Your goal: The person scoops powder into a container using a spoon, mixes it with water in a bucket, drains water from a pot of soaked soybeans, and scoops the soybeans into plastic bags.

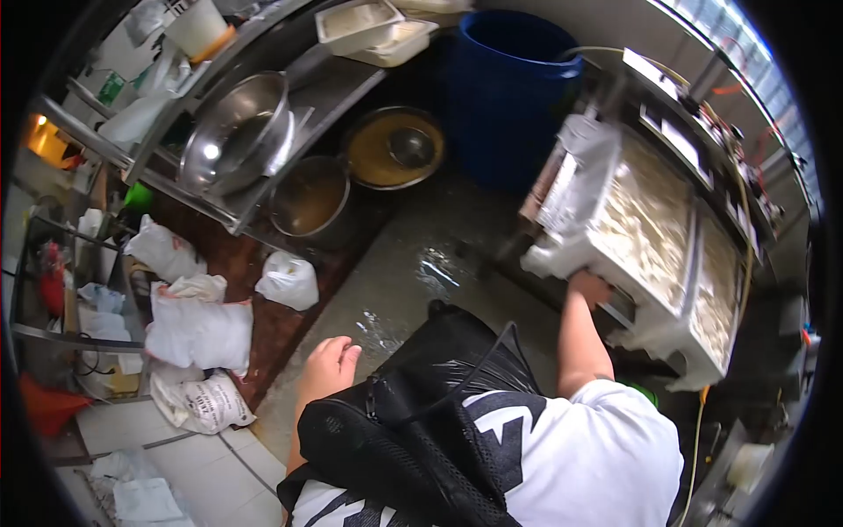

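We log our right hand (590, 288) at the near edge of a white two-bay container (571, 250), toward its left corner, arm stretched out to our right. Fingers partly hidden under the rim; we cannot tell whether they grip it or only touch. Both bays hold pale, lumpy pieces (645, 220), heaped close to the divider between them. Our left hand (329, 364) is free, fingers loosely bent, above the wet grey floor (399, 263) by our left side. Beyond the container's far left corner we note a tall blue barrel (509, 97). Left of it, a wide metal basin (360, 162) of yellowish-brown content with a smaller round vessel in it; just beside that, a deep pot (309, 198), also with brownish content. Steel bench (338, 97) behind: a large metal bowl (233, 132) at its left end, pale plastic tubs (360, 26) by its far right corner. Along the left edge of the grey floor, on a reddish strip, a knotted white bag (288, 281) and, farther left, white sacks (198, 325).
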